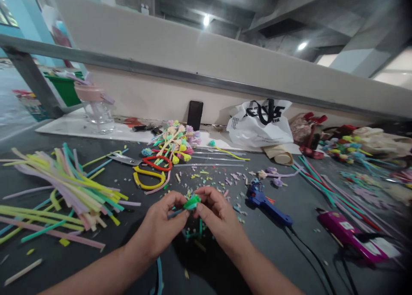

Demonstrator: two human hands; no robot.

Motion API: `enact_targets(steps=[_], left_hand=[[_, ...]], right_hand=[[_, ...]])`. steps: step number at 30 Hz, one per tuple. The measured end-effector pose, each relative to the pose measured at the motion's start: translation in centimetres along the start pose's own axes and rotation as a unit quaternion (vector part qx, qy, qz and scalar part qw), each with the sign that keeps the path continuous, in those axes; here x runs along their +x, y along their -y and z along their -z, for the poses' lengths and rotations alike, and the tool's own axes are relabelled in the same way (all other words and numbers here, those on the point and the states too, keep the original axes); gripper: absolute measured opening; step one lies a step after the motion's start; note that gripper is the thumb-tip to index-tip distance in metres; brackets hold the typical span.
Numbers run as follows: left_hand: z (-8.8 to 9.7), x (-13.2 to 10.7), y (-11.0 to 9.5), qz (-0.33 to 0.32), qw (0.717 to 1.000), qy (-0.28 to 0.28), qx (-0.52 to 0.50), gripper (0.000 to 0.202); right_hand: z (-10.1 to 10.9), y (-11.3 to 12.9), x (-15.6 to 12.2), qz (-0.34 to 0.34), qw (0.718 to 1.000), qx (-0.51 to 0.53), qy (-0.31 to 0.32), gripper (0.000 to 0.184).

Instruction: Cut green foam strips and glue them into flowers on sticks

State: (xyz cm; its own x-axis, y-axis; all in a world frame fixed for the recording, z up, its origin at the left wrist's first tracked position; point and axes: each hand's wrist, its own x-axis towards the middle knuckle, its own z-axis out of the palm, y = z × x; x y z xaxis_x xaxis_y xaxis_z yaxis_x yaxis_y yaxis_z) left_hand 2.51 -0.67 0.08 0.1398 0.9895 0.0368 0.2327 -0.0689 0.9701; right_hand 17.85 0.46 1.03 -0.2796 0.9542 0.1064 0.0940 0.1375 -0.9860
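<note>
Between my two hands, at the middle of the dark table, is a small green foam-like flower piece (192, 203). My left hand (161, 226) pinches it from the left with thumb and forefinger. From the other side, my right hand (219, 217) grips the same piece with thumb and fingertips. A bluish strip shows at the left fingers. Beyond the hands lie scissors (149, 179) with one red and one yellow handle. To the right rests a blue glue gun (269, 207) with a black cable. Small cut scraps (230, 181) are scattered around.
Coloured foam strips (74, 187) lie heaped at left. A flower bunch (175, 142), a black phone (195, 114) and a white bag (260, 123) stand along the back. A clear bottle (98, 110) is back left. A magenta tool (352, 235) and more strips (341, 196) occupy the right.
</note>
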Motion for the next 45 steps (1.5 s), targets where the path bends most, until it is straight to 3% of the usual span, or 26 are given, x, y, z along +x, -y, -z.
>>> enact_targets(steps=[9, 16, 22, 29, 36, 39, 45], left_hand=[[-0.2, 0.3, 0.3, 0.010, 1.000, 0.012, -0.003, 0.006], [0.0, 0.0, 0.6, 0.021, 1.000, 0.018, 0.013, 0.012], [-0.2, 0.3, 0.5, 0.043, 0.996, 0.041, -0.062, 0.017], [0.0, -0.4, -1.6, 0.171, 0.943, 0.117, -0.260, 0.034], [0.0, 0.0, -2.5, 0.245, 0.893, 0.211, -0.312, 0.037], [0.1, 0.6, -2.8, 0.265, 0.887, 0.217, -0.311, 0.034], [-0.2, 1.0, -3.8, 0.247, 0.905, 0.199, -0.285, 0.036]], right_hand=[[0.3, 0.4, -0.3, 0.017, 0.998, -0.050, 0.034, 0.016], [0.2, -0.2, -0.2, 0.028, 0.991, -0.132, -0.005, 0.011], [0.4, -0.6, 0.3, -0.005, 0.996, -0.087, -0.016, 0.005], [1.8, 0.0, 0.4, 0.046, 0.997, -0.058, -0.005, 0.014], [2.8, -0.4, 0.8, 0.103, 0.989, -0.111, -0.006, 0.017], [3.2, -0.5, 1.0, 0.108, 0.988, -0.105, -0.019, 0.015], [3.7, -0.2, 1.1, 0.114, 0.989, -0.090, -0.037, 0.015]])
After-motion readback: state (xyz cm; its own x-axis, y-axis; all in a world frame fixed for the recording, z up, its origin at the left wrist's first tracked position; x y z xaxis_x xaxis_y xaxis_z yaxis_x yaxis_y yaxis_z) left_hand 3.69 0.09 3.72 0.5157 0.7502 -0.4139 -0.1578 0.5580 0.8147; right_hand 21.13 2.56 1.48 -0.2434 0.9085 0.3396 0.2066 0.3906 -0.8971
